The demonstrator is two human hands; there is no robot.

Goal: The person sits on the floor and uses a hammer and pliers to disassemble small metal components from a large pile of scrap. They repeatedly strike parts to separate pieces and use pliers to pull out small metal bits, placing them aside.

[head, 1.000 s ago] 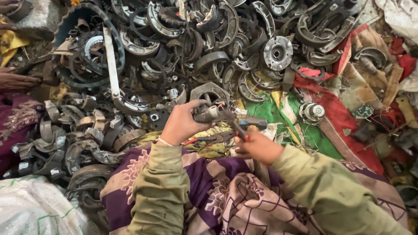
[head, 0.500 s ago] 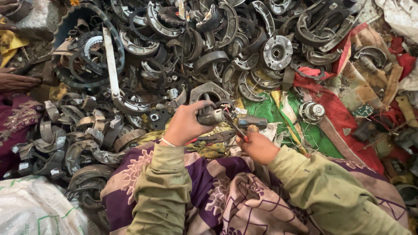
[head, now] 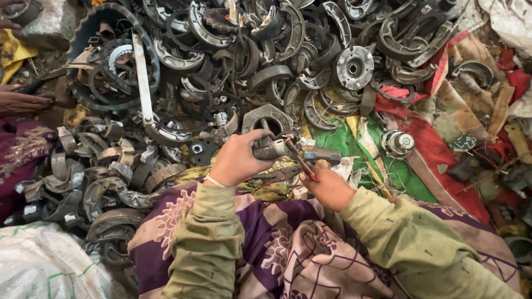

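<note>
Your left hand (head: 239,158) is curled tight around a small grey metal part (head: 270,148), held above your lap at the near edge of the scrap heap. Your right hand (head: 328,187) sits just to its right, fingers closed on a red-handled tool (head: 302,162) whose tip slants up to touch that part. A second dark tool (head: 322,155) lies just beyond your right hand, on the cloth.

Room to move is scant. Between your two hands there is only a narrow gap, and directly beyond your left hand stands an arched grey casting (head: 267,117), nearly touching the part you hold. Near you, your purple patterned wrap (head: 260,243) fills the lap; your two olive sleeves (head: 206,243) frame it on either side.

Farther out, curved brake shoes (head: 199,27) lie piled too thick to count, covering the far and left ground. Among them you can pick out one round hub (head: 354,66) far right of centre, one smaller round fitting (head: 398,143) on the green cloth (head: 354,145) to your right, one white flat bar (head: 142,77) standing slanted at the far left, and one large toothed ring (head: 83,33) behind it. Red cloth (head: 438,144) borders the heap on the right. Another person's hand (head: 22,102) rests at the left edge, and a white sack (head: 44,266) lies near left.
</note>
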